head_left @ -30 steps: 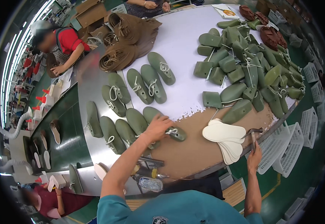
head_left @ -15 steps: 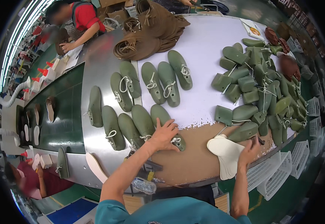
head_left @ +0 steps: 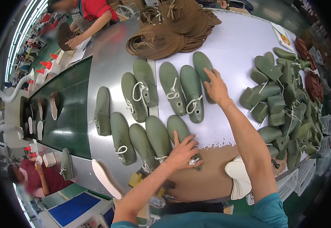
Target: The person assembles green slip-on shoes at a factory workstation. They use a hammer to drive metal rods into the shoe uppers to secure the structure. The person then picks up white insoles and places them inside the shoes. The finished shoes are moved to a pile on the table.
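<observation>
Two loose rows of green shoe lasts with white cords stand on the table before me. My left hand (head_left: pixel 183 152) rests with spread fingers over the nearest right-hand last (head_left: pixel 176 125), hiding part of its middle. My right hand (head_left: pixel 216 88) reaches across to the far right-hand last (head_left: pixel 201 62); its fingers are apart and touch the last, whose heel end is partly covered. Just left of it lies another last (head_left: pixel 191 81). Several white insole-shaped pieces (head_left: pixel 237 173) lie stacked under my right forearm.
A heap of lasts (head_left: pixel 275 102) fills the right side. Brown shoe uppers (head_left: pixel 154 41) are piled at the back. A green conveyor belt (head_left: pixel 68 114) carries shoes at the left. Two co-workers sit at the left. White baskets (head_left: pixel 306 171) stand below the right edge.
My right hand has left the white pieces and the near side of the heap, going forward and left to the far last. My left hand stays on its last. The view has shifted.
</observation>
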`<state>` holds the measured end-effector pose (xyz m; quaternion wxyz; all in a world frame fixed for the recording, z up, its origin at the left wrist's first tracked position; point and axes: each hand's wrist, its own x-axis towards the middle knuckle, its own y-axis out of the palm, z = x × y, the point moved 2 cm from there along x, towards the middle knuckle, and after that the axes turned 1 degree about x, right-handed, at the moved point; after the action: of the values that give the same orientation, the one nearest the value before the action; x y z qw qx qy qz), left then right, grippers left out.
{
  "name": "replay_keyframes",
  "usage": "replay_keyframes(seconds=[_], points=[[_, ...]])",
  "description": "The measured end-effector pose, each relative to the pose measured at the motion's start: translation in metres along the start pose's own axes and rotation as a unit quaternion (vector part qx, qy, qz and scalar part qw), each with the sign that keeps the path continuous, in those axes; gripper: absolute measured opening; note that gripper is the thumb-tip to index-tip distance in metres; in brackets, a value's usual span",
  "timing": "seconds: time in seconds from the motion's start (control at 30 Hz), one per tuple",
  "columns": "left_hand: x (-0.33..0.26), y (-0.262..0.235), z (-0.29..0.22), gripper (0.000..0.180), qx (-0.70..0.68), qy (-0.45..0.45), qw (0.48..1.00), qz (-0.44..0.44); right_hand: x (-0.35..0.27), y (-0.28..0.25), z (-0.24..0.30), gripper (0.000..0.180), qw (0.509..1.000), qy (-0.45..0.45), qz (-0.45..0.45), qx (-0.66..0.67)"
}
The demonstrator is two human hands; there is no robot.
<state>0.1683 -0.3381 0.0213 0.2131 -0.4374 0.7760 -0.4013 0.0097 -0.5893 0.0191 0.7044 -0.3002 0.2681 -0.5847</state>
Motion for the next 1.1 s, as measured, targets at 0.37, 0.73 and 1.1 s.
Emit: replay_keyframes(seconds=[0.37,0.73,1.1], points=[[0.063,-0.039,0.060,0.035,0.014,-0.070,0.997,-0.016,-0.167,0.012,-0.018,0.053,0.985,-0.003,-0.169,0.021],[-0.025,-0.032,-0.034,0.060,-0.103,-0.117,0.988,-0.010,-0.290,-0.028,0.001,0.046,0.934,0.098,0.081,0.334],[-0.104,0.014,-0.135,0.038,-0.195,-0.106,0.968,-0.114,-0.319,-0.084,-0.148,0.054,0.969,0.113,-0.128,-0.176]])
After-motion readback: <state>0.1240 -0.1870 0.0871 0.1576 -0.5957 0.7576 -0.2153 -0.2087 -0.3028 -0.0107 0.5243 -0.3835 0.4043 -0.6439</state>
